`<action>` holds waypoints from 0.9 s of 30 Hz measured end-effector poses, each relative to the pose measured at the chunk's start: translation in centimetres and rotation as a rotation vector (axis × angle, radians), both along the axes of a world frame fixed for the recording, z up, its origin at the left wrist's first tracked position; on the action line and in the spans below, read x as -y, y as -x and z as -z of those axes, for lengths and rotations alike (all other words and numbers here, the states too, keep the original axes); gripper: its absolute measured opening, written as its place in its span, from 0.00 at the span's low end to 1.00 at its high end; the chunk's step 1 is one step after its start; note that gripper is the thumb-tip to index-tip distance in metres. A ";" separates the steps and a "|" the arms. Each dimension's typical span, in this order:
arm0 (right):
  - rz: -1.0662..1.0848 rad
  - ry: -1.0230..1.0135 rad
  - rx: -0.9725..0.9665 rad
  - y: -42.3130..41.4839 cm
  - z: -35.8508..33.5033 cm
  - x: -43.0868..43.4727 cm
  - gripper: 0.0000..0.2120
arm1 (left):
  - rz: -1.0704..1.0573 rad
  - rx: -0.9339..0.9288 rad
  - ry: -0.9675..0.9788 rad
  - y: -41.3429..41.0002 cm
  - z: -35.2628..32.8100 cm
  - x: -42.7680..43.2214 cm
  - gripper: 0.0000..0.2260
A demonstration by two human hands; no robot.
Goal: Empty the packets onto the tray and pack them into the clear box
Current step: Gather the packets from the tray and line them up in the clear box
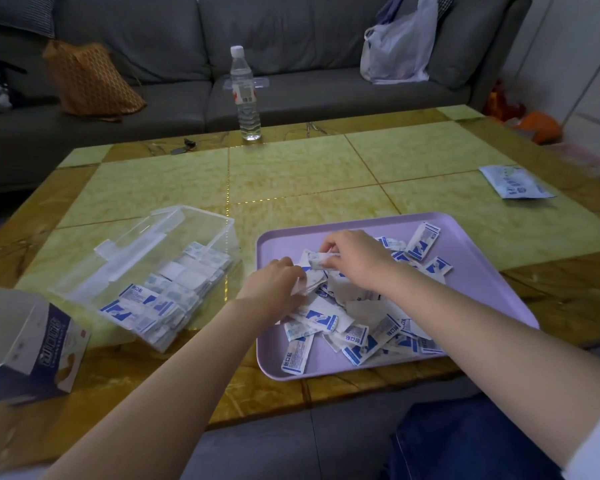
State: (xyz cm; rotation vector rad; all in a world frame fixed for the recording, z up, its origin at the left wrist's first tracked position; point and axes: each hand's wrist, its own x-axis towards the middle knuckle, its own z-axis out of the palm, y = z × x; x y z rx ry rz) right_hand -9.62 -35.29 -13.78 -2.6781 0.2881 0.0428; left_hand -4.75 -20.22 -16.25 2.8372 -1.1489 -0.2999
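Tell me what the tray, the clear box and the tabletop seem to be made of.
Tray: likely plastic, matte lilac, with a moulded rounded rim. Clear box: probably hard plastic, see-through, with sharp glossy edges. Tabletop: looks like polished stone or imitation; veined yellow-green panels reflect light.

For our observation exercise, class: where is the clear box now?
Head view: the clear box sits on the left half of the table, just left of the purple tray, with an open cardboard carton at its near-left.
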 end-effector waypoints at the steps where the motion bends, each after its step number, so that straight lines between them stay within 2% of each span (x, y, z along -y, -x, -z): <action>1: 0.019 -0.052 0.026 0.0 0.3 -0.1 0.10 | 0.009 0.050 -0.002 0.1 0.0 0.2 0.13; 3: 0.020 -0.100 0.045 -0.1 0.7 -0.4 0.09 | 0.006 0.131 -0.015 0.2 -0.1 0.5 0.09; 6: -0.004 -0.109 0.070 -0.1 0.9 -0.6 0.14 | -0.057 0.151 0.014 0.1 -0.7 0.6 0.08; 11: 0.015 -0.236 0.212 0.1 0.0 -0.1 0.14 | -0.211 0.101 0.315 -1.5 -2.7 0.1 0.09; 14: 0.007 -0.352 0.257 0.5 -0.7 -0.2 0.20 | -0.233 0.044 0.549 -2.1 -3.8 0.2 0.08; 16: 0.000 -0.433 0.290 0.8 -1.0 -0.8 0.23 | -0.259 -0.055 0.679 -1.6 -3.8 0.6 0.07; 18: 0.002 -0.415 0.299 0.7 -0.9 -1.5 0.22 | -0.321 -0.205 0.826 -0.8 -3.4 1.0 0.06; 22: 0.031 -0.274 0.302 0.9 0.0 -2.1 0.12 | -0.449 -0.422 0.995 0.8 -1.6 0.7 0.05; 25: 0.035 -0.092 0.258 1.2 0.7 -2.6 0.13 | -0.530 -0.626 1.121 1.6 0.1 -0.2 0.06; 27: 0.025 -0.049 0.230 1.3 0.9 -3.1 0.14 | -0.594 -0.771 1.234 2.5 0.7 -0.6 0.06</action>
